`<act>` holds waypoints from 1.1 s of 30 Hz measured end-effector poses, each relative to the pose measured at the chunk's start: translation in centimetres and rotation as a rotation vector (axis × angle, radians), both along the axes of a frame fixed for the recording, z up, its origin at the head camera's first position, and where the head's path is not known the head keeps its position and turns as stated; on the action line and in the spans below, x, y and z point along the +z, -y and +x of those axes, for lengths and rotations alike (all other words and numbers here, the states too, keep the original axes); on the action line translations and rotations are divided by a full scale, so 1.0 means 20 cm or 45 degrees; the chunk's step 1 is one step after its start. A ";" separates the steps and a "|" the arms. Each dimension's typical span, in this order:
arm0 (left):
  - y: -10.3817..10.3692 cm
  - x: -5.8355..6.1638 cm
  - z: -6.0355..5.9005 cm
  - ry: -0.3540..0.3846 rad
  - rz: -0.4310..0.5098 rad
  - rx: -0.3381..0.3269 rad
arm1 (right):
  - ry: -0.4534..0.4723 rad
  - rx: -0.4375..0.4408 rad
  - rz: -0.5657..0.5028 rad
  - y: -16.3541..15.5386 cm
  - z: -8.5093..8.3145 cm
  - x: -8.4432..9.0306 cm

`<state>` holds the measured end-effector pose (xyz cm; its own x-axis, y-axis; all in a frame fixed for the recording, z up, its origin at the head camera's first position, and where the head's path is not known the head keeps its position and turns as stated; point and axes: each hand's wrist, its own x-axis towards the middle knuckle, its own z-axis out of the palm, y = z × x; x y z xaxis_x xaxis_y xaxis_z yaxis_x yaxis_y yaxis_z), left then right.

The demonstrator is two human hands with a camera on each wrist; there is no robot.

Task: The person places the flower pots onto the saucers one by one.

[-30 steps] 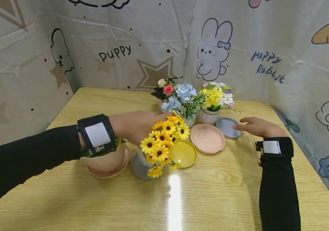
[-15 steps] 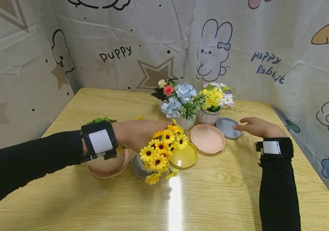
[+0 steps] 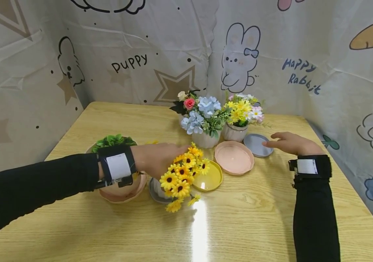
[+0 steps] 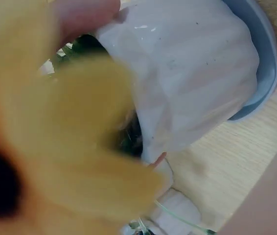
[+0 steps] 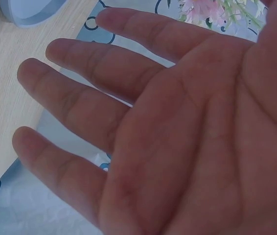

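Observation:
My left hand point(image 3: 157, 156) holds the white ribbed flowerpot point(image 4: 192, 68) by its upper part, with a finger at its rim in the left wrist view; the other fingers are mostly hidden. Yellow artificial sunflowers point(image 3: 181, 176) spill from the pot toward the front. Below it, a grey-blue saucer point(image 3: 155, 194) shows around the pot's base. My right hand point(image 3: 292, 143) hangs with fingers spread and an empty palm, beside another grey-blue saucer point(image 3: 255, 146) at the right.
A yellow saucer point(image 3: 214, 178) and a pink saucer point(image 3: 233, 158) lie in the middle. Behind them stand pots of blue flowers point(image 3: 209, 105) and yellow daisies point(image 3: 239, 111). At left, a leafy green plant point(image 3: 112, 140) and a pink saucer point(image 3: 121, 198) show around the left wrist.
My left hand has come lower and slightly nearer, and the sunflowers have shifted down with it. More of the green plant shows behind the wrist. The right hand stays in place.

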<state>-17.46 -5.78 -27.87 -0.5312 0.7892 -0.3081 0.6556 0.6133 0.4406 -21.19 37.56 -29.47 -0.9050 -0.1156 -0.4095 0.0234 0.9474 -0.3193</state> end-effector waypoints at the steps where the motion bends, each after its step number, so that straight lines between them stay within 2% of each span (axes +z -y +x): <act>1: 0.00 0.00 0.00 0.008 -0.032 0.024 | 0.006 -0.006 -0.005 0.00 0.00 0.00; 4: 0.01 -0.01 0.01 0.045 -0.062 0.067 | 0.015 -0.011 -0.008 0.00 0.00 0.01; 11: 0.02 -0.01 0.01 0.039 -0.105 0.107 | 0.015 -0.011 -0.009 0.02 0.02 0.02; 15: 0.02 -0.01 0.02 -0.040 -0.162 0.137 | -0.003 0.016 0.008 0.03 0.01 0.00; 19: 0.04 0.00 0.03 -0.155 -0.193 0.095 | -0.046 0.045 0.021 0.05 0.00 -0.02; 21: 0.06 0.02 0.02 -0.140 -0.184 0.084 | -0.076 0.053 0.020 0.06 -0.01 -0.03; 24: 0.10 0.08 0.01 -0.071 -0.163 0.083 | -0.125 0.060 0.004 0.08 -0.03 -0.05; 27: 0.14 0.18 0.01 -0.049 -0.125 0.071 | -0.170 0.070 -0.023 0.10 -0.05 -0.07; 31: 0.20 0.33 -0.01 -0.099 -0.008 0.047 | -0.215 0.073 -0.080 0.11 -0.07 -0.09; 33: 0.23 0.39 -0.03 -0.122 0.043 0.081 | -0.230 0.067 -0.102 0.11 -0.08 -0.10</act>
<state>-18.01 -10.44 -19.98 -0.6062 0.7620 -0.2277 0.6558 0.6409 0.3990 -22.88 35.45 -31.54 -0.9546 -0.1907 -0.2288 -0.0902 0.9171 -0.3883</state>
